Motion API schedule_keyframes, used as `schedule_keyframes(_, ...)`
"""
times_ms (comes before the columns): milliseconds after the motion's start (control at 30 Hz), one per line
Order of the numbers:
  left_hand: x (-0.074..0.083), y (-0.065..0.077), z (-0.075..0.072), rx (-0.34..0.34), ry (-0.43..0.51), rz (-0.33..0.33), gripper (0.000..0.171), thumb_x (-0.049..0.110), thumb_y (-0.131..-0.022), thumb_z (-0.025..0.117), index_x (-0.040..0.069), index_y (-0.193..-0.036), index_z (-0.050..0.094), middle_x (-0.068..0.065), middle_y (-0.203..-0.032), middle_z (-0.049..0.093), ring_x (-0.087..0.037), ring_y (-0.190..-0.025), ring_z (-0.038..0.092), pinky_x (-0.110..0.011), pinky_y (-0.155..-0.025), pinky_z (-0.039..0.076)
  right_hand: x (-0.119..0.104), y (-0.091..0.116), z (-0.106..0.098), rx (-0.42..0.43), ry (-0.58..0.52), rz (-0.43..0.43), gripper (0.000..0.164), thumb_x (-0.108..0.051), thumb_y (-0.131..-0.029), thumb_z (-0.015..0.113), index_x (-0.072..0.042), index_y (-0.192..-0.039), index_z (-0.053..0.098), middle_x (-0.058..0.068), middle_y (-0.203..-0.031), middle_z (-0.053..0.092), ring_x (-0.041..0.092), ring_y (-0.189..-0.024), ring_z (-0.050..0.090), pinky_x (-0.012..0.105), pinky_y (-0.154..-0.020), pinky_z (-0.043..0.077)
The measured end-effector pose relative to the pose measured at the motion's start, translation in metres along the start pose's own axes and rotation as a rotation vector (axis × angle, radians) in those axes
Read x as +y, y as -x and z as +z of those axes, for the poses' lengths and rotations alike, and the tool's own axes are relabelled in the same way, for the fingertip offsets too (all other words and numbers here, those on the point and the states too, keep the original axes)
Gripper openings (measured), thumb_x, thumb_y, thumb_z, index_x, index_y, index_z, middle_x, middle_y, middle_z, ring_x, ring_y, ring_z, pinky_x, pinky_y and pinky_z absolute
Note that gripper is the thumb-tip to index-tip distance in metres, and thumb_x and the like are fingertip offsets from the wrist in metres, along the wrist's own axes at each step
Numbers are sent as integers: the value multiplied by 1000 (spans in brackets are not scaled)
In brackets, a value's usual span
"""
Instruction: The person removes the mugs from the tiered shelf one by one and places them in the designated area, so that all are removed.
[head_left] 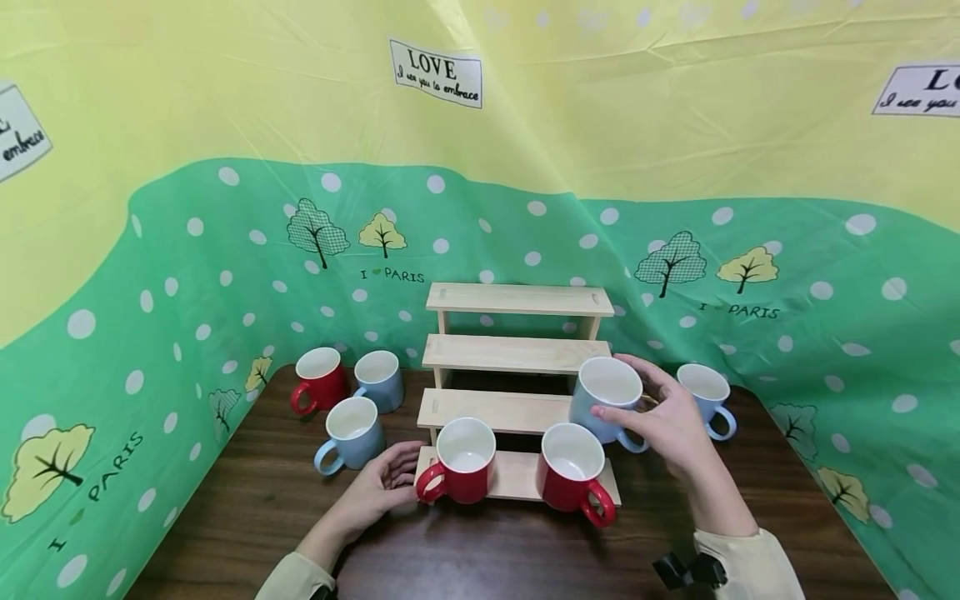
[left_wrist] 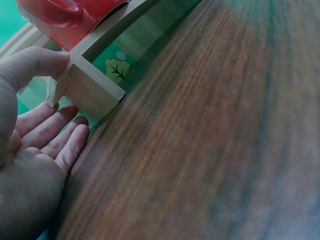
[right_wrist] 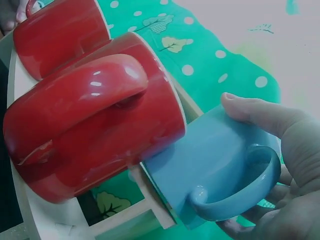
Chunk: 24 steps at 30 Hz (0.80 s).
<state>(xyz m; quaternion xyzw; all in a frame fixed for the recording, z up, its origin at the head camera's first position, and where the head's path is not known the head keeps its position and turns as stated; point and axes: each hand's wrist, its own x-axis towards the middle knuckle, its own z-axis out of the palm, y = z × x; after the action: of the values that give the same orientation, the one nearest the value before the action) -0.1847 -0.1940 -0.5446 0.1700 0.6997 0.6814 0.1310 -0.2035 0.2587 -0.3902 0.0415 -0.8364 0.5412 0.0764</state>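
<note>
My right hand (head_left: pixel 675 421) grips a light blue mug (head_left: pixel 590 419) around its body, thumb on one side and fingers on the other. The mug is upright at the right end of the second step of a wooden stepped shelf (head_left: pixel 513 356); in the right wrist view its handle (right_wrist: pixel 240 195) points toward the palm. On the bottom step stand a left red mug (head_left: pixel 472 481) and a right red mug (head_left: pixel 561 486). My left hand (head_left: pixel 381 482) holds the left end of that step, thumb at the front corner (left_wrist: pixel 62 60) and fingers around the side.
At the left of the dark wooden table (head_left: pixel 247 500) stand a red mug (head_left: pixel 326 387) and two blue mugs, one behind (head_left: pixel 384 392) and one nearer (head_left: pixel 360 442). Another blue mug (head_left: pixel 701 396) stands right of the shelf. A patterned cloth (head_left: pixel 525 233) hangs behind.
</note>
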Motion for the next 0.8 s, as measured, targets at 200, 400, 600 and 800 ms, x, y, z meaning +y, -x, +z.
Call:
schedule_keyframes(200, 0, 0, 0, -4, -1, -4, 73, 5, -99, 79, -8, -159, 41, -30, -155, 54, -18, -133, 62, -27, -109, 53, -4, 2, -1, 30, -8, -29, 89, -24, -84, 99, -15, -160, 54, 14, -141, 65, 17, -114, 62, 21, -85, 54)
schedule_keyframes(400, 0, 0, 0, -7, 1, 0, 73, 5, -99, 78, -8, -160, 40, -30, -155, 54, -16, -133, 62, -27, -109, 53, -5, 4, -3, 57, -3, -30, 87, -23, -84, 98, -16, -160, 55, 12, -141, 65, 16, -113, 62, 21, -85, 53)
schedule_keyframes(600, -1, 0, -1, -6, 0, -3, 73, 6, -99, 79, -8, -159, 41, -29, -155, 54, -19, -134, 61, -26, -109, 53, -4, 7, -9, 87, -1, -23, 85, -25, -86, 97, -17, -159, 56, 8, -140, 65, 16, -116, 62, 21, -88, 53)
schedule_keyframes(800, -1, 0, -1, -9, -3, 0, 72, 6, -99, 78, -8, -159, 41, -29, -155, 54, -18, -134, 61, -27, -109, 53, -2, 13, -15, 160, -19, 4, 86, -22, -84, 99, -17, -159, 57, 1, -138, 64, 11, -116, 62, 16, -87, 53)
